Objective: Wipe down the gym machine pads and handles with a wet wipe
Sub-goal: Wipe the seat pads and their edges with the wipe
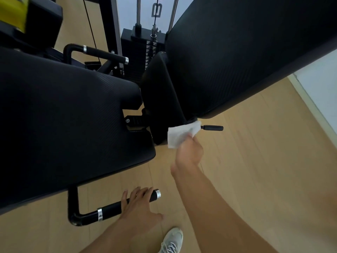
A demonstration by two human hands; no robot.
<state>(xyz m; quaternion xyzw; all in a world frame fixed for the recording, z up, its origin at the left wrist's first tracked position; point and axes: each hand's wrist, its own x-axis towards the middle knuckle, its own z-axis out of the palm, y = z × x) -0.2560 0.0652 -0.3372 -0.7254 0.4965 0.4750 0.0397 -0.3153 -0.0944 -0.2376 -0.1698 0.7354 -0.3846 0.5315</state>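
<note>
My right hand (189, 152) holds a white wet wipe (179, 133) against the lower end of the narrow black pad (160, 99), close to a small black lever knob (212, 128). The wide black seat pad (63, 115) fills the left side. The tall black back pad (237, 52) rises at the upper right. My left hand (138, 207) lies over the near black handle (109, 209) with its fingers draped across the grip. A second, matching handle (102, 52) sticks out beyond the seat.
The weight stack (138, 52) with its chrome guide rods and cable stands behind the pads. Light wooden floor (255, 161) spreads to the right, up to a white wall (321, 88). My sneaker (172, 241) is at the bottom edge. A yellow-and-black part (16, 13) sits top left.
</note>
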